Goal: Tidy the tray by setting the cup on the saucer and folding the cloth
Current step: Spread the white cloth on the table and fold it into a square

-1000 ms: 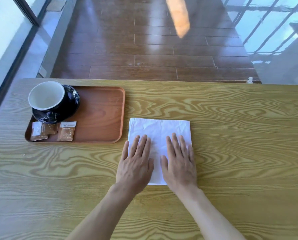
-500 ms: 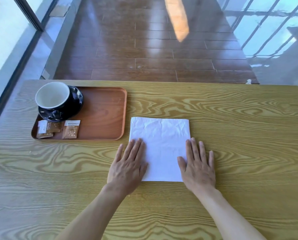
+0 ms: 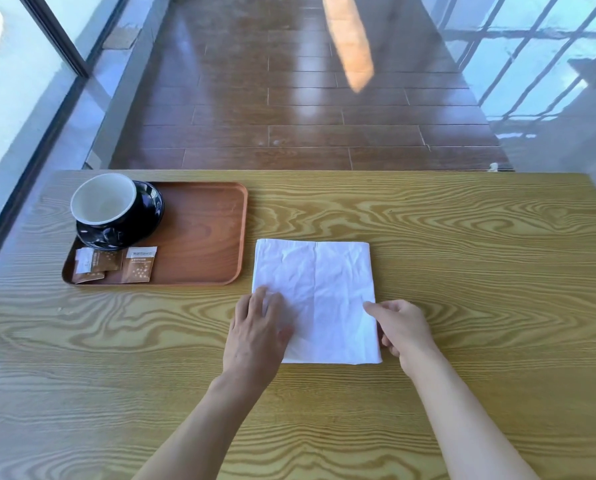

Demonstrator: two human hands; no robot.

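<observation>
Cloth lies folded into a white, creased square on the table, just right of the tray and apart from it. The right hand is at the cloth's right edge, near the near corner, with its fingers curled and touching that edge; whether they actually pinch the fabric or only rest against it I cannot tell (the fingertips are partly tucked under the hand). The left hand lies flat and open over the cloth's near left corner, palm down, fingers spread and slightly blurred, holding nothing. Both bare forearms reach in from the bottom of the view. A vertical crease runs down the middle of the cloth. On the tray's left end, the cup, dark outside and white inside, sits on the dark saucer, which shows at the cup's right and front. Just in front of the saucer, three small brown and white sachets lie flat on the tray, two of them overlapping. Beyond the table's far edge is a dark wooden floor with glass at either side.
</observation>
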